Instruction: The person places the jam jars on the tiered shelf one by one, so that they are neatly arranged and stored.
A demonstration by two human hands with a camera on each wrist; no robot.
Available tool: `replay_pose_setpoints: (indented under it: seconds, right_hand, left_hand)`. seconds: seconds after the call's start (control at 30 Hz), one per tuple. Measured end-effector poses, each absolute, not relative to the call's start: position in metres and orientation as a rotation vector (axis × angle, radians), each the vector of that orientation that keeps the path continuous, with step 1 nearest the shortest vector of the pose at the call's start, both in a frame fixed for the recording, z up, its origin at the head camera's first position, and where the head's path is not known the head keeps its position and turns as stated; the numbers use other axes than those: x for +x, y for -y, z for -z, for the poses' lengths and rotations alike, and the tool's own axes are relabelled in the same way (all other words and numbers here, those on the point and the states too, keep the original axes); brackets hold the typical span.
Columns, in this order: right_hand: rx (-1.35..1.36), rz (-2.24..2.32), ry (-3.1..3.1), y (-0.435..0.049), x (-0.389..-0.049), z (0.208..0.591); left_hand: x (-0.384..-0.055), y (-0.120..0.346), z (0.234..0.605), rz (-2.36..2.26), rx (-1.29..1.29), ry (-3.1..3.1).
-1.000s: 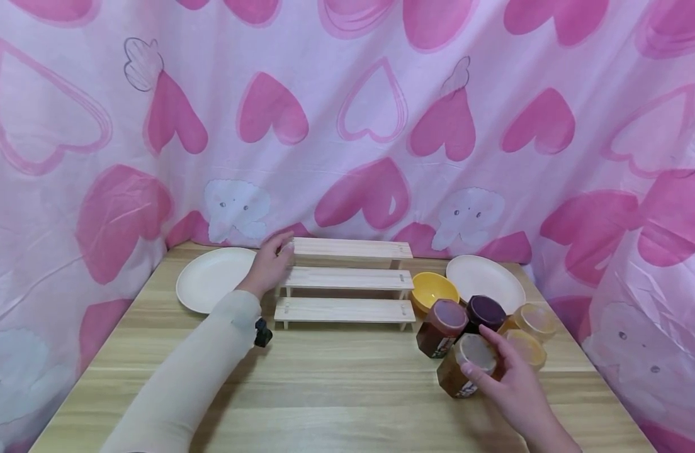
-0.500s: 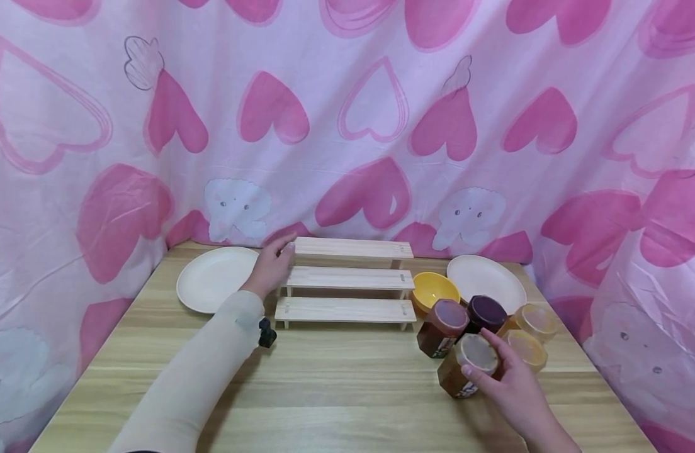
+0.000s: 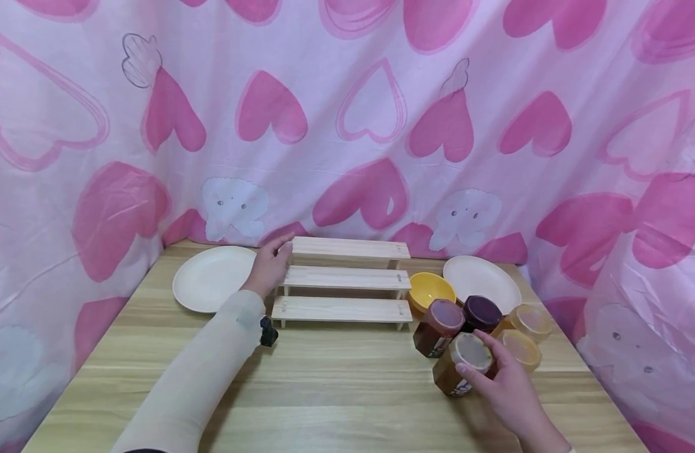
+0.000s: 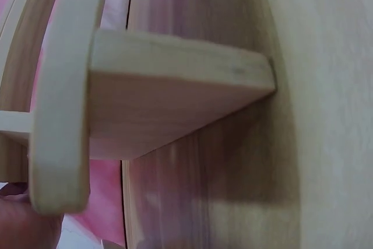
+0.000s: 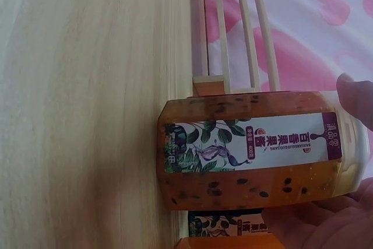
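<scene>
My left hand (image 3: 269, 267) holds the left end of the top board of a three-step wooden display stand (image 3: 347, 277). In the left wrist view, the stand's end leg (image 4: 175, 86) fills the middle, with part of the hand (image 4: 26, 223) at the lower left. My right hand (image 3: 508, 384) grips an amber jam jar (image 5: 250, 150) near its lid, thumb and fingers on opposite sides. Dark seeds and a printed label show on this jar. Its base is at or close to the table; I cannot tell whether it touches. A red-brown jar (image 3: 438, 327) stands just behind it.
A dark purple jar (image 3: 482, 311) and two yellow-lidded jars (image 3: 520, 349) stand close by the right hand. Behind them are a yellow bowl (image 3: 432, 289) and a white plate (image 3: 480, 277). Another white plate (image 3: 211, 277) lies left of the stand. A pink heart-patterned curtain (image 3: 359, 157) surrounds the table (image 3: 302, 390).
</scene>
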State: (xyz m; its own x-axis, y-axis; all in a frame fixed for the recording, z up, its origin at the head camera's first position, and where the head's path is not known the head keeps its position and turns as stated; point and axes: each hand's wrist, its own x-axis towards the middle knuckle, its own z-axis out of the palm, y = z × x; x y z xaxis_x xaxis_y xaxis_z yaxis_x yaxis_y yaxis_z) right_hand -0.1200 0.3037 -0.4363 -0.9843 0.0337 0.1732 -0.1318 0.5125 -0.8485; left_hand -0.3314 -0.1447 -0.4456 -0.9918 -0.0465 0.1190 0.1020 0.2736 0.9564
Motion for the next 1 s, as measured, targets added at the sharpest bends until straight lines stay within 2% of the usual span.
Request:
replay_pose_setpoints:
  seconds: [0.63, 1.0]
  right_hand:
    - [0.104, -1.484, 2.591, -0.3076, -0.1188, 0.4371]
    - [0.212, -1.484, 2.57, -0.3116, -0.1205, 0.4397]
  left_hand:
    - [-0.3339, 0.1435, 0.4462, 1.842, -0.048, 2.428]
    - [-0.3335, 0.144, 0.4462, 1.852, -0.032, 2.407]
